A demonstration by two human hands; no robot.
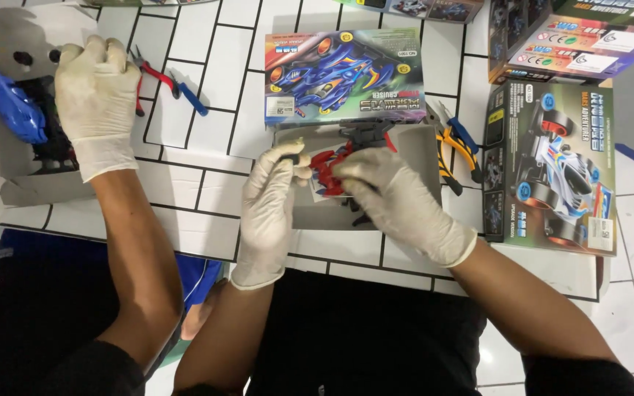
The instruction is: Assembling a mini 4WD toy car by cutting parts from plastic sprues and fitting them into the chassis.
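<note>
My left hand (269, 213) and my right hand (398, 202), both in white gloves, meet over a grey cardboard tray (420, 158) on the white tiled floor. Between their fingertips they pinch a cluster of red plastic model parts (326, 174). Dark grey parts (367, 134) lie on the tray just beyond the red ones. A model car kit box (343, 73) with a blue racer pictured on it lies right behind the tray.
Orange- and blue-handled pliers (458, 150) lie right of the tray, beside another kit box (552, 169). At left, a co-worker's gloved hand (97, 99) rests by a grey tray holding a blue car body (16, 114); red and blue cutters (164, 82) lie nearby.
</note>
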